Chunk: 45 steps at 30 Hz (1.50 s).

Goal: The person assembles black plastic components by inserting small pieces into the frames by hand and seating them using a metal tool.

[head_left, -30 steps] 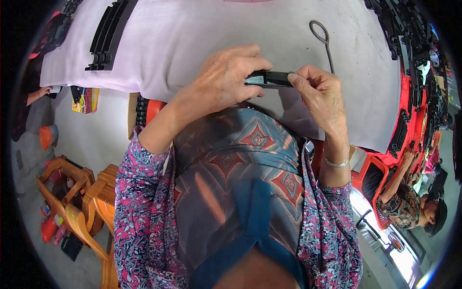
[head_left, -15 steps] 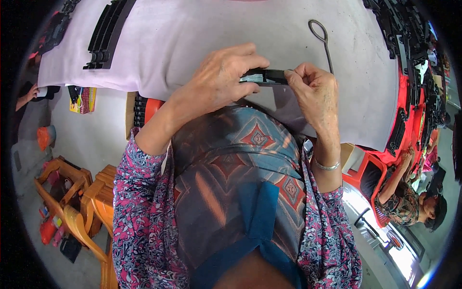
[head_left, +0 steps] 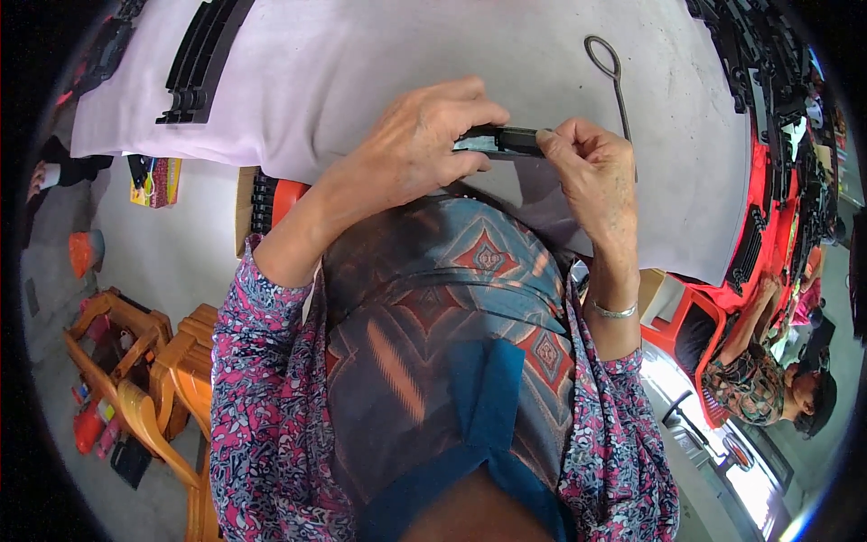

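Between my hands, over the near edge of the cloth-covered table, is a narrow black plastic strip with a pale, shiny patch toward its left part. My left hand grips the left end, thumb below and fingers above. The right end is pinched between the thumb and curled fingers of my right hand. Beyond my right hand a metal rod with a looped end lies on the cloth. What my left fingers cover of the strip is hidden.
Several slatted black parts lie at the far left of the table. Many black plastic pieces are heaped along the right. Another person sits at the right by a red plastic chair. Wooden chairs stand at the lower left.
Both hands stay at nearly the same place on the strip, which has tilted slightly, showing more of its pale patch. At the far left, another person's hand has shifted outward.
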Available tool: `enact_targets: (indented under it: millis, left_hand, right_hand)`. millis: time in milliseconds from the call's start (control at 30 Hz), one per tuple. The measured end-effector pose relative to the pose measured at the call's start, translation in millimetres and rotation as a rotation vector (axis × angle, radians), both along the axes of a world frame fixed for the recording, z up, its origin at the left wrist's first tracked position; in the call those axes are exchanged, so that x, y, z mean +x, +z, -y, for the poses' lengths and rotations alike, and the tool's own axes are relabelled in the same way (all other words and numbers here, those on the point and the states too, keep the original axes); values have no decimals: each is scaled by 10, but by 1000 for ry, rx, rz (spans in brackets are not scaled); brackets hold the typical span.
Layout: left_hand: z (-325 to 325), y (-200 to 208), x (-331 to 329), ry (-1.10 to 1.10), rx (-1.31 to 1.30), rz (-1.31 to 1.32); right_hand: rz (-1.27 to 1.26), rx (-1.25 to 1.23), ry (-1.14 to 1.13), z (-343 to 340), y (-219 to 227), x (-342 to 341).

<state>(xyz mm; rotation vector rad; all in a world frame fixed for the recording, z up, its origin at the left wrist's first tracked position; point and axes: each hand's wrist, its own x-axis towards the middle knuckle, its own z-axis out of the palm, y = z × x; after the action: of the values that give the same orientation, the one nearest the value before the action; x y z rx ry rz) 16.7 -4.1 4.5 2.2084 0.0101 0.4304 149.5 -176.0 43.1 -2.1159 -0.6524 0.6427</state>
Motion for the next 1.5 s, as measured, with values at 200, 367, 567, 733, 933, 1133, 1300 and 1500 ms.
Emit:
enact_targets:
  millis: [200, 367, 567, 733, 933, 1133, 1300, 1500]
  left_hand:
    - [21, 65, -46, 41, -8, -14]
    - [-3, 90, -96, 20, -46, 52]
    - [19, 15, -88, -29, 81, 78]
    - [33, -14, -76, -31, 257, 117]
    - [74, -36, -79, 7, 383, 128]
    - [94, -24, -77, 24, 420, 131]
    - [100, -35, -68, 36, 424, 139]
    - [109, -43, -63, 37, 451, 130]
  right_hand:
    - [156, -99, -9, -65, 109, -83]
    - [246, -158, 17, -70, 137, -81]
    - [265, -203, 15, -90, 170, -80]
    - [326, -250, 22, -119, 177, -80]
    - [404, -210, 30, -93, 107, -74]
    - [385, -201, 34, -57, 102, -71]
    - [362, -143, -2, -16, 41, -80]
    - [437, -47, -40, 16, -97, -141]
